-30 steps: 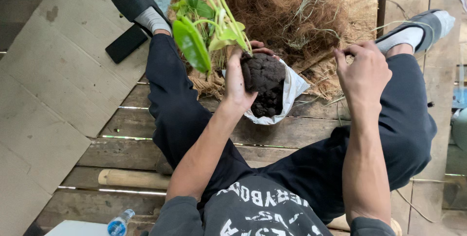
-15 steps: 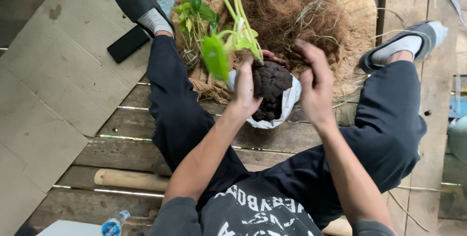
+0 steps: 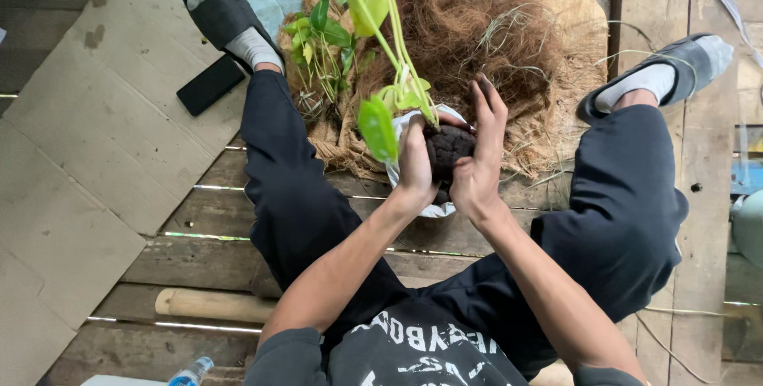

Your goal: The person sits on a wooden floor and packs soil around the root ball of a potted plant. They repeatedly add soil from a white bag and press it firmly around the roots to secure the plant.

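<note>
The person sits on a slatted wooden floor [image 3: 199, 255] with legs spread, and the head and most of the torso are cut off by the bottom edge, so only forearms, a dark shirt and dark trousers show. Large cardboard sheets [image 3: 71, 147] cover the floor on one side. Ahead lies a broad heap of brown coconut fibre [image 3: 509, 44] on a coarse mat; how deep it goes cannot be made out. Loose green cuttings [image 3: 322, 48] lie at its edge.

Between the knees, above the near edge of the heap, the left hand [image 3: 416, 165] is closed around a dark soil ball [image 3: 449, 147] with a leafy plant [image 3: 381, 52] rising from it, its top leaves blurred and cut by the frame. The right hand [image 3: 479, 167] presses against the other side of the ball, fingers spread upward. A white plastic wrap [image 3: 433, 209] peeks from below, mostly hidden by the hands.

A flat black phone-shaped slab [image 3: 210, 84] lies on the cardboard beside one slippered foot. At the bottom edge, a clear bottle with a blue cap [image 3: 191, 372] is half cut off.

A second ago the right hand hung apart in the air; it has now closed onto the ball.
</note>
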